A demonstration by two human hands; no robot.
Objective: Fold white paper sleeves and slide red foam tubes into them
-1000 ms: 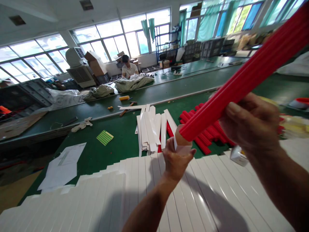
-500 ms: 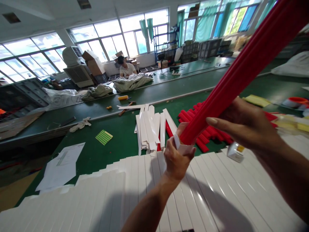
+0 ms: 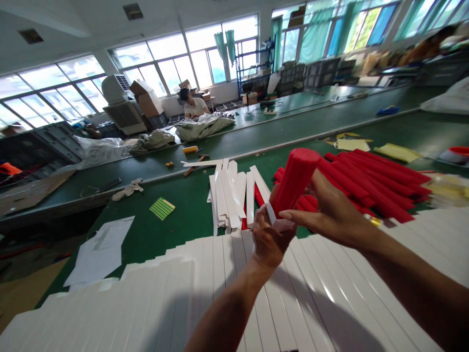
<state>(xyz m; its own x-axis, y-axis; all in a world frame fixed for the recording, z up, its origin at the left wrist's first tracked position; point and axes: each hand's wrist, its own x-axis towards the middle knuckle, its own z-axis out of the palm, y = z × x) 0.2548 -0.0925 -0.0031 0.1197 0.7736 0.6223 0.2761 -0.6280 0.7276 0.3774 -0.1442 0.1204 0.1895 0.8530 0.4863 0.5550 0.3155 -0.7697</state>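
My left hand (image 3: pixel 269 242) is closed round the open top of a narrow white box (image 3: pixel 280 224). Out of that opening sticks a red ribbed rod (image 3: pixel 295 176), tilted to the right, its lower part hidden in the box. My right hand (image 3: pixel 326 210) grips the rod just above the box, thumb in front and fingers partly hidden behind. Beyond it lies a pile of similar red rods (image 3: pixel 370 181). White narrow boxes (image 3: pixel 227 195) lie loosely stacked to the left of my hands. A row of white boxes (image 3: pixel 220 274) lies side by side beneath my forearms.
A green sticker sheet (image 3: pixel 161 209) and printed papers (image 3: pixel 100 249) lie at the left. Behind are a glove (image 3: pixel 127 189), a hammer (image 3: pixel 194 166) and a yellow roll (image 3: pixel 190 149). A person (image 3: pixel 196 105) sits across the far table. A tape roll (image 3: pixel 458 154) is at the right.
The red rod has slid down deep into the white box, so much less of it sticks out. My right hand has come down and left with it, close to my left hand.
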